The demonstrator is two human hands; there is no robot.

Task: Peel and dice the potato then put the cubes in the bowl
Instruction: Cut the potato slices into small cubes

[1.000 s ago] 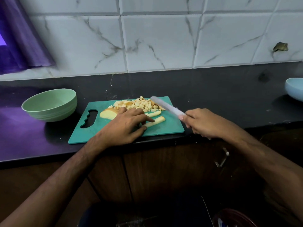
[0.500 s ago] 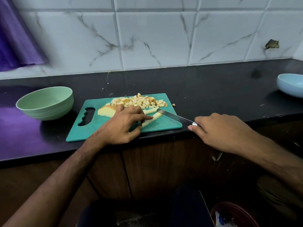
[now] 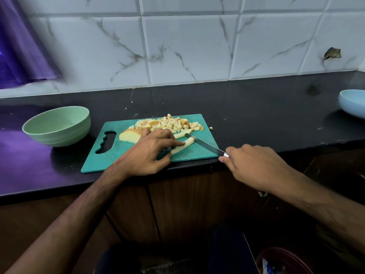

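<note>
Head view: a dark countertop (image 3: 256,107) against a marble-tiled wall.
Green bowl (image 3: 57,126): on the counter at 9 o'clock of the cutting board (image 3: 110,155), just beside it.
Potato slab (image 3: 129,136): on the board near its handle cutout, partly under the left hand.
Left hand (image 3: 147,153): fingers curled down, pinning two potato strips (image 3: 182,146) to the board.
Potato cubes (image 3: 169,124): heaped along the board's 12 o'clock edge; one cube lies off the board at 3 o'clock of the heap.
Knife (image 3: 203,144): blade tip meets the strips' 3 o'clock ends.
Right hand (image 3: 254,165): clenched round the knife handle, off the board's 4 o'clock corner.
Blue bowl (image 3: 352,102): far at 3 o'clock, cut by the frame edge.
</note>
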